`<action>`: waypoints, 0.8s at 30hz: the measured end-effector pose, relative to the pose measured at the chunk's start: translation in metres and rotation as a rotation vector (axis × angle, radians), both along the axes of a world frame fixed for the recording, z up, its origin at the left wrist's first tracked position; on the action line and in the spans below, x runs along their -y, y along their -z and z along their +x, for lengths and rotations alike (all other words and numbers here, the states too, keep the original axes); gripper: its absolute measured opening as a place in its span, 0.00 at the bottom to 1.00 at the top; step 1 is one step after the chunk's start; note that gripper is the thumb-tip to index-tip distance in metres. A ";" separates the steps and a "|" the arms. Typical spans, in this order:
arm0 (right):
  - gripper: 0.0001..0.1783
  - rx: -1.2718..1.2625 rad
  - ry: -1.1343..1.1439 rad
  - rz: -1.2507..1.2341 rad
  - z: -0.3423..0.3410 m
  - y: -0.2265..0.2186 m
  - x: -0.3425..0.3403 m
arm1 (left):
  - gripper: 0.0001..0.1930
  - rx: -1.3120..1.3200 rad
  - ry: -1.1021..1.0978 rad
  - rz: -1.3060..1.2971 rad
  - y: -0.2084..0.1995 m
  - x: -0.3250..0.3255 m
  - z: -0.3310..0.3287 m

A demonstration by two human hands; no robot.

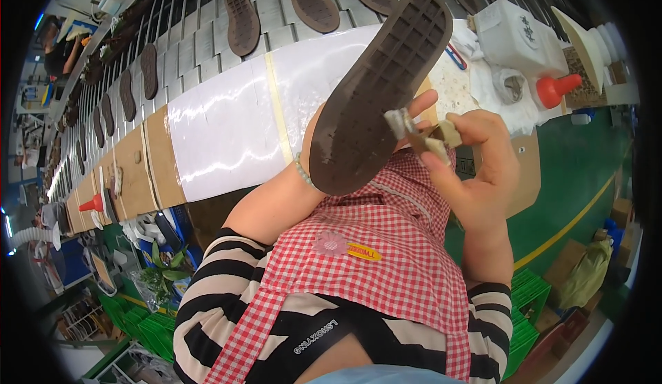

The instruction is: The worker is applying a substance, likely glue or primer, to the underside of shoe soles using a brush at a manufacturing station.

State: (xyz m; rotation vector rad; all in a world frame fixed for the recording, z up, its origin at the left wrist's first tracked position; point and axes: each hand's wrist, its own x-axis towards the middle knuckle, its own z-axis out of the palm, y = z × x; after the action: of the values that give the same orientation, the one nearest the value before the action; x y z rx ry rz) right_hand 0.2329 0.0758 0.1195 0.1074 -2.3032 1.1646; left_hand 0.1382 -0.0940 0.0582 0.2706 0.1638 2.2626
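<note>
A dark brown shoe sole (376,101) is held up in front of me, tilted, with its gridded heel end at the upper right. My left hand (423,101) grips it from behind; most of that hand is hidden, and only some fingertips show past the right edge. My right hand (486,167) pinches a small brush (436,139) with a worn, beige wrapped handle. Its pale bristle end is at the sole's right edge, slightly blurred; I cannot tell whether it touches.
Beyond the sole runs a slatted metal conveyor (196,49) carrying several brown soles (243,22). A white-covered worktable (221,136) lies before it. At right stand a white plastic jug (517,39) and a red nozzle cap (558,89). Green crates (527,301) sit behind my right arm.
</note>
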 end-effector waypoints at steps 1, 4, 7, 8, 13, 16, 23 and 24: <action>0.24 -0.001 0.002 0.000 0.000 -0.002 0.001 | 0.26 -0.001 0.002 0.000 0.000 -0.001 0.001; 0.24 -0.008 -0.099 0.124 -0.002 -0.002 0.000 | 0.25 0.075 0.016 0.042 0.000 -0.004 0.004; 0.24 -0.044 0.011 0.109 -0.006 0.001 -0.006 | 0.24 -0.686 -0.222 -0.568 -0.010 -0.007 0.005; 0.23 -0.049 0.042 0.083 -0.006 -0.002 -0.007 | 0.25 -0.841 -0.280 -0.709 -0.012 -0.006 0.003; 0.22 -0.050 -0.026 0.048 -0.010 -0.008 -0.005 | 0.27 -0.890 -0.358 -0.692 0.003 -0.008 0.004; 0.23 -0.064 0.115 0.088 -0.012 -0.010 -0.009 | 0.23 -0.551 -0.153 -0.393 0.005 -0.007 0.003; 0.26 -0.092 -0.250 0.352 -0.009 -0.014 0.010 | 0.22 0.117 0.112 -0.013 0.000 -0.002 0.003; 0.27 -0.075 -0.308 0.366 -0.010 -0.013 0.012 | 0.22 0.059 0.107 -0.197 0.005 -0.001 0.003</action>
State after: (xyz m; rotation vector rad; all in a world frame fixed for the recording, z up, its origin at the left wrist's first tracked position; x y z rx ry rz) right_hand 0.2225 0.0634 0.1329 0.6487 -2.4652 0.8439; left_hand 0.1412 -0.0928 0.0534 0.1053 0.3316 2.1269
